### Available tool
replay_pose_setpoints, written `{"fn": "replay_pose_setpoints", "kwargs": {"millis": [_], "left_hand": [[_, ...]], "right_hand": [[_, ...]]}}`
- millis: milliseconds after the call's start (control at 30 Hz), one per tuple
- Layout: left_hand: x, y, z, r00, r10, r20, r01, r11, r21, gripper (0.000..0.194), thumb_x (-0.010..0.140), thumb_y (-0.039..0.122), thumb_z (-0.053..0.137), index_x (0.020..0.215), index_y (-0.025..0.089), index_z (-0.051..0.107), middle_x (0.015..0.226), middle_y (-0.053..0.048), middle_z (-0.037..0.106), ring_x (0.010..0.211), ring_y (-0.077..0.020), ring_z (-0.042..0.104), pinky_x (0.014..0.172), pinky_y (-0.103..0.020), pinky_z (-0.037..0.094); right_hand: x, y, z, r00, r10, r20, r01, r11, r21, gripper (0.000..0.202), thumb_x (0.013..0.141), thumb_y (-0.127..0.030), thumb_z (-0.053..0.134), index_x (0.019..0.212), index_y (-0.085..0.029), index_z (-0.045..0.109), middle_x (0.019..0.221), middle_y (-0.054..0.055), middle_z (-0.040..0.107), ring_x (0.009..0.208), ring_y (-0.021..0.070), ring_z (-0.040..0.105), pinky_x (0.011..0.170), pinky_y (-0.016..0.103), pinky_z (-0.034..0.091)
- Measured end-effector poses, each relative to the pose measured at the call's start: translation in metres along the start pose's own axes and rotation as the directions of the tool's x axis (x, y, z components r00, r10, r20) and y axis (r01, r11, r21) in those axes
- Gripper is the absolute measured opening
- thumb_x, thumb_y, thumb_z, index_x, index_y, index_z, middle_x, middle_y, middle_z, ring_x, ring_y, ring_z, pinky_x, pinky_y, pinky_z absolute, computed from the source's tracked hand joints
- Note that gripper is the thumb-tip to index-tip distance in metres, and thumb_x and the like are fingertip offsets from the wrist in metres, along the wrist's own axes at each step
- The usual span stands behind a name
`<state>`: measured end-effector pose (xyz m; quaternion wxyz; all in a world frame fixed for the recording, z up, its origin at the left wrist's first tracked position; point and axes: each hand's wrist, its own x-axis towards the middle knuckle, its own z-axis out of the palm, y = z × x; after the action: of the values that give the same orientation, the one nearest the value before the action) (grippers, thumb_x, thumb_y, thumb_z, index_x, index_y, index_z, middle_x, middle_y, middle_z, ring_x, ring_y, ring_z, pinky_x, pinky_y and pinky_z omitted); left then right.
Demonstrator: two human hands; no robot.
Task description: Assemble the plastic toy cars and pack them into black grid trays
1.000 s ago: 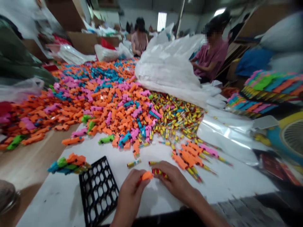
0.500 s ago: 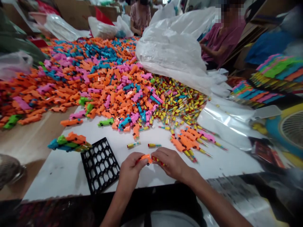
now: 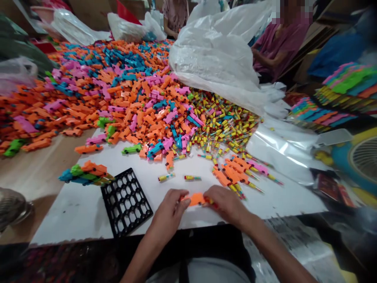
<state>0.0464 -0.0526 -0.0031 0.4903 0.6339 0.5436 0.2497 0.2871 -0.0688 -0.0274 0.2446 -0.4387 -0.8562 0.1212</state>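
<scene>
Between my two hands, above the front of the white board (image 3: 73,212), is an orange toy car (image 3: 196,199). My left hand (image 3: 171,208) pinches its left end. My right hand (image 3: 225,202) is closed around a yellow-and-red tube (image 3: 211,202) at the car's right end; whether the two parts are joined is hidden by the fingers. Two loose tubes, one (image 3: 166,177) at left and one (image 3: 192,178) at right, lie just beyond my hands. Orange cars with tubes attached (image 3: 232,173) lie to the right, with one pink car among them.
A black grid rack (image 3: 126,202) stands at left with several cars in its back corner. Behind are heaps of toy cars (image 3: 132,106) and tubes (image 3: 224,122), plus a large plastic bag (image 3: 212,59). A fan (image 3: 363,157) is at right. Two people sit beyond.
My hands have moved slightly apart, my right hand shifting right, so more of the orange car shows between them. The whole view has shifted slightly.
</scene>
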Motion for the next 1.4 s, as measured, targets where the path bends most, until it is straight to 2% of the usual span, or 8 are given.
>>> {"fn": "replay_pose_setpoints", "kwargs": {"millis": [200, 467, 667, 800, 933, 1133, 1300, 1400], "left_hand": [[0.028, -0.026, -0.035, 0.903, 0.155, -0.401, 0.007, 0.928, 0.373, 0.033, 0.085, 0.034, 0.052, 0.112, 0.018, 0.061, 0.109, -0.012, 0.058, 0.100, -0.0257, 0.057, 0.091, -0.043, 0.047], [0.047, -0.033, -0.028, 0.940, 0.142, -0.310, 0.033, 0.867, 0.497, 0.012, 0.078, 0.013, 0.056, 0.084, 0.019, 0.065, 0.085, -0.006, 0.060, 0.084, -0.0213, 0.057, 0.078, -0.034, 0.047], [0.048, -0.020, -0.028, 0.958, 0.110, -0.266, 0.027, 0.885, 0.465, 0.022, 0.080, 0.007, 0.051, 0.094, 0.019, 0.064, 0.091, -0.006, 0.065, 0.087, -0.0191, 0.062, 0.080, -0.031, 0.047], [0.071, -0.001, -0.028, 0.911, 0.054, -0.409, 0.145, 0.886, 0.441, 0.022, 0.092, 0.025, 0.044, 0.104, 0.014, 0.059, 0.101, -0.014, 0.063, 0.100, -0.0267, 0.060, 0.085, -0.040, 0.046], [0.100, 0.009, -0.019, 0.885, 0.002, -0.465, 0.212, 0.888, 0.407, 0.043, 0.073, 0.025, 0.073, 0.108, 0.011, 0.054, 0.109, -0.017, 0.061, 0.108, -0.0300, 0.058, 0.089, -0.040, 0.044], [0.076, -0.001, -0.027, 0.930, -0.055, -0.363, 0.164, 0.947, 0.275, 0.030, 0.082, 0.026, 0.058, 0.111, 0.017, 0.054, 0.093, -0.007, 0.068, 0.084, -0.0207, 0.066, 0.075, -0.032, 0.050], [0.034, -0.007, -0.035, 1.000, 0.025, 0.005, -0.024, 0.996, -0.091, 0.033, 0.085, 0.037, 0.052, 0.111, 0.019, 0.059, 0.103, -0.005, 0.069, 0.090, -0.0175, 0.065, 0.081, -0.031, 0.052], [0.022, -0.010, -0.022, 0.995, 0.094, -0.024, -0.095, 0.992, -0.080, 0.037, 0.088, 0.040, 0.048, 0.117, 0.020, 0.059, 0.111, -0.008, 0.066, 0.094, -0.0185, 0.064, 0.083, -0.033, 0.051]], "right_hand": [[0.006, 0.032, -0.028, 0.916, 0.117, -0.384, -0.243, 0.923, -0.298, 0.026, 0.091, -0.029, 0.058, 0.116, -0.024, 0.060, 0.115, 0.013, 0.061, 0.110, 0.0291, 0.053, 0.094, 0.048, 0.038], [0.082, -0.001, 0.062, 0.997, 0.029, -0.069, -0.045, 0.968, -0.248, 0.012, 0.093, -0.014, 0.049, 0.091, -0.015, 0.061, 0.088, 0.009, 0.062, 0.084, 0.0220, 0.051, 0.075, 0.034, 0.041], [0.102, -0.013, 0.071, 0.992, -0.123, -0.015, 0.117, 0.972, -0.205, 0.014, 0.095, -0.016, 0.047, 0.101, -0.014, 0.058, 0.098, 0.011, 0.061, 0.092, 0.0229, 0.051, 0.081, 0.036, 0.045], [0.097, -0.016, 0.074, 0.999, -0.031, -0.042, 0.029, 0.998, -0.061, 0.016, 0.093, -0.012, 0.042, 0.095, -0.014, 0.058, 0.090, 0.011, 0.062, 0.085, 0.0219, 0.054, 0.077, 0.035, 0.047], [0.082, -0.013, 0.066, 0.980, 0.164, -0.112, -0.131, 0.958, 0.254, 0.018, 0.093, -0.019, 0.043, 0.107, -0.018, 0.054, 0.095, 0.008, 0.065, 0.085, 0.0199, 0.060, 0.076, 0.033, 0.049], [0.074, -0.009, 0.045, 0.859, 0.501, -0.102, -0.374, 0.751, 0.544, 0.027, 0.094, -0.034, 0.047, 0.117, -0.021, 0.051, 0.088, 0.003, 0.065, 0.073, 0.0160, 0.062, 0.072, 0.029, 0.050], [0.080, -0.019, 0.039, 0.847, 0.523, 0.088, -0.428, 0.575, 0.697, 0.038, 0.089, -0.044, 0.055, 0.119, -0.022, 0.053, 0.075, -0.002, 0.060, 0.060, 0.0130, 0.055, 0.064, 0.027, 0.048], [0.078, -0.032, 0.042, 0.840, 0.532, 0.110, -0.422, 0.512, 0.748, 0.030, 0.089, -0.046, 0.054, 0.108, -0.023, 0.054, 0.071, -0.004, 0.056, 0.058, 0.0120, 0.053, 0.058, 0.024, 0.046]]}}
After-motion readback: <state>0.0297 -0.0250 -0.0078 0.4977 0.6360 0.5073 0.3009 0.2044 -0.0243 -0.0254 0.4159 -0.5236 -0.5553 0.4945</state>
